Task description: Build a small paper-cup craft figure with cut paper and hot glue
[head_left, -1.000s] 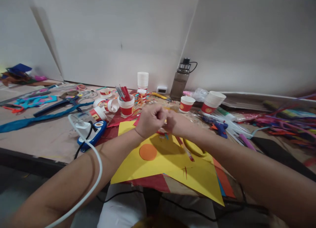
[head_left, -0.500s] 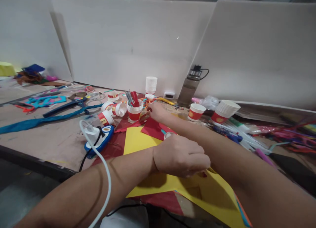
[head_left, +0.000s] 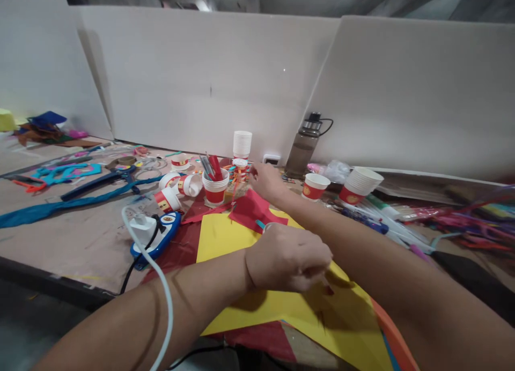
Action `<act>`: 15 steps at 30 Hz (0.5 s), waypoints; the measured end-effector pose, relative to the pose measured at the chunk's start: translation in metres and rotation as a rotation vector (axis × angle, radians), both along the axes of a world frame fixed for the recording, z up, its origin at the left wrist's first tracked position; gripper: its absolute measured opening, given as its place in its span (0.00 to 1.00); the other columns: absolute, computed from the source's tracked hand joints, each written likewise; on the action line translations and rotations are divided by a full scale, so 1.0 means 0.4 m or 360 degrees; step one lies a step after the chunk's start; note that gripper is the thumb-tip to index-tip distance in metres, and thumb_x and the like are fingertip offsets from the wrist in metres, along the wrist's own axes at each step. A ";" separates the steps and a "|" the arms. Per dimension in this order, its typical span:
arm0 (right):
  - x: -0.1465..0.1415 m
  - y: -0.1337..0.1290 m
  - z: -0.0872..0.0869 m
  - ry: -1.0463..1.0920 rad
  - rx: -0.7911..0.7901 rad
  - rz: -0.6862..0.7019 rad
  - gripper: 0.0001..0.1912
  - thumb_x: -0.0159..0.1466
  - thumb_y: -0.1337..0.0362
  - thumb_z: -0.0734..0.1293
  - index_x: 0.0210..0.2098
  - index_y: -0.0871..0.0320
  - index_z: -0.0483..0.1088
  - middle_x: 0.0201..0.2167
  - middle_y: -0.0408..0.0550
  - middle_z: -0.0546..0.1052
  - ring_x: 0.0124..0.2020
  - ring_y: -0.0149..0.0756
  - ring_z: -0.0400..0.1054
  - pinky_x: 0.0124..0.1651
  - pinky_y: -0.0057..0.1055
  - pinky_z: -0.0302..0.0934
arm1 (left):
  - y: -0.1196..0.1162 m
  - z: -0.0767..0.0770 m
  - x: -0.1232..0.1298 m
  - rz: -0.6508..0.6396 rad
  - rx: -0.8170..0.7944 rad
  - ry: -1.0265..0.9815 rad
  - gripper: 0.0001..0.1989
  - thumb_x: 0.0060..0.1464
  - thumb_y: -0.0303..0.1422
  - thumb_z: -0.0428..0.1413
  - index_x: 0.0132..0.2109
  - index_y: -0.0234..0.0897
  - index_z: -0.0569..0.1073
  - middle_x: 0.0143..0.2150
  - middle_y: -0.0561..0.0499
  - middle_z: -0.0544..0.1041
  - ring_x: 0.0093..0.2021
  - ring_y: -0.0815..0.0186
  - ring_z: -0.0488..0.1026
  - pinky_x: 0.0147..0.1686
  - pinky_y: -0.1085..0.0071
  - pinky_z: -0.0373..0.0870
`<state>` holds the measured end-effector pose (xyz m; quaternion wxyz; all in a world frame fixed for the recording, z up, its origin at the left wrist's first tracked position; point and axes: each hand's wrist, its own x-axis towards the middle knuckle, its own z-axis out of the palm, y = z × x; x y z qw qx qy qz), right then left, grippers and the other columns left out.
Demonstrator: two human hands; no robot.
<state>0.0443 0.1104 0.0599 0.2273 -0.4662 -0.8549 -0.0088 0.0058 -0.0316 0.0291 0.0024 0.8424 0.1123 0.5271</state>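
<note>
My left hand (head_left: 290, 257) is closed above the yellow paper (head_left: 225, 237), back of the hand upward. It grips a white, round-edged thing (head_left: 272, 226) with a teal strip (head_left: 260, 224) at its edge; my fist hides most of it. A small dark red piece (head_left: 329, 289) shows past the knuckles. My right arm stretches beyond the left, over the paper. My right hand (head_left: 265, 182) is at the back of the table, near a decorated paper cup (head_left: 240, 166). Its fingers bend down and their tips are hidden. A piece of red paper (head_left: 251, 207) lies on the yellow paper.
A paper cup with red pens (head_left: 215, 191) stands left of my right hand. A water bottle (head_left: 302, 152) leans behind it. Cup stacks (head_left: 360, 184), a power strip (head_left: 161, 237), a white cable (head_left: 163, 285) across my left forearm and scattered craft pieces surround the paper.
My right hand has moved right and back, away from the decorated cup. The yellow utility knife seen there before is now hidden by the hand. My left hand keeps its grip.
</note>
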 end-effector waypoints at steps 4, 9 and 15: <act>0.089 -0.030 0.038 0.0200 0.0021 -0.0029 0.09 0.64 0.67 0.60 0.39 0.59 0.71 0.32 0.48 0.77 0.31 0.33 0.68 0.34 0.28 0.57 | 0.009 0.020 -0.004 0.0123 -0.0776 -0.0353 0.12 0.52 0.26 0.55 0.25 0.38 0.59 0.20 0.59 0.61 0.19 0.76 0.57 0.21 0.77 0.55; 0.226 -0.099 0.059 0.0654 -0.0124 -0.0132 0.03 0.58 0.67 0.65 0.29 0.59 0.71 0.24 0.44 0.74 0.26 0.30 0.65 0.30 0.28 0.56 | 0.085 0.069 -0.069 0.0384 -0.1216 -0.0868 0.10 0.50 0.30 0.58 0.30 0.38 0.61 0.22 0.59 0.62 0.21 0.75 0.59 0.23 0.77 0.57; 0.349 -0.182 0.021 0.1386 -0.0691 -0.0323 0.03 0.56 0.66 0.67 0.29 0.58 0.66 0.17 0.38 0.67 0.17 0.26 0.57 0.22 0.26 0.52 | 0.142 0.043 -0.102 0.0538 -0.1569 -0.0120 0.09 0.50 0.36 0.57 0.29 0.36 0.67 0.21 0.56 0.67 0.21 0.72 0.62 0.23 0.74 0.57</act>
